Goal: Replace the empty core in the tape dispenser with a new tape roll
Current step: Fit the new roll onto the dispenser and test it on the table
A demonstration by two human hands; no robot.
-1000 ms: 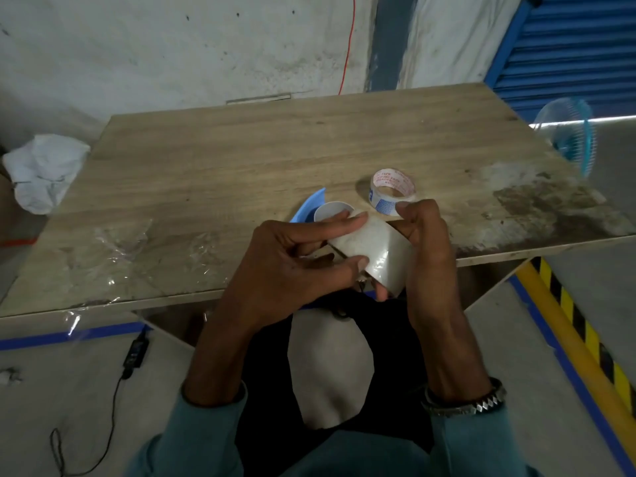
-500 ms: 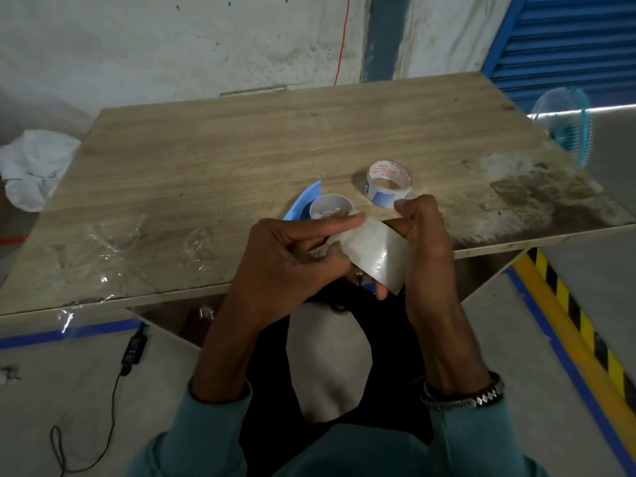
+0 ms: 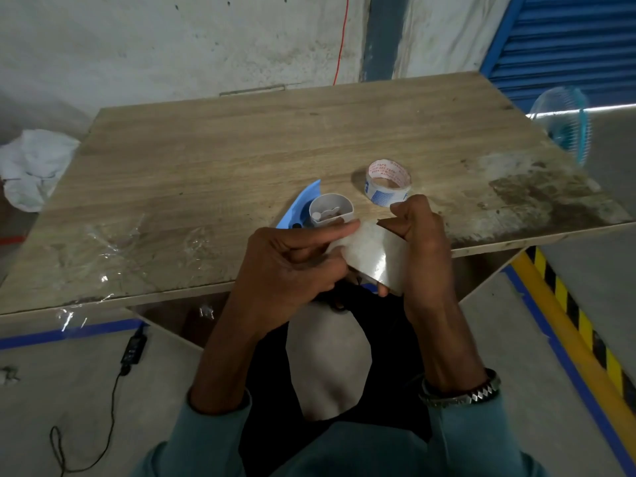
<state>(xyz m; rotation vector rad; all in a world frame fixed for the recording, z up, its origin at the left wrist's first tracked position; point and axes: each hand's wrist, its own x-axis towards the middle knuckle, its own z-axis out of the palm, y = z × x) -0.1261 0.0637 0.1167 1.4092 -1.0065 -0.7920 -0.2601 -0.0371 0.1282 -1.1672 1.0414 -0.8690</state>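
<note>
Head view: both hands (image 3: 347,256) hold a tape roll (image 3: 373,258).

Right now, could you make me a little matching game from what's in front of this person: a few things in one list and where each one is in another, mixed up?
Things:
1. new tape roll
2. empty core
3. tape dispenser
4. white cloth

Places:
A. lying on the table, just beyond the right hand
B. off the table, to its left
C. held between both hands, over the near table edge
D. on the table, just beyond the left hand

Pairs: 1-C, 2-A, 3-D, 4-B
</note>
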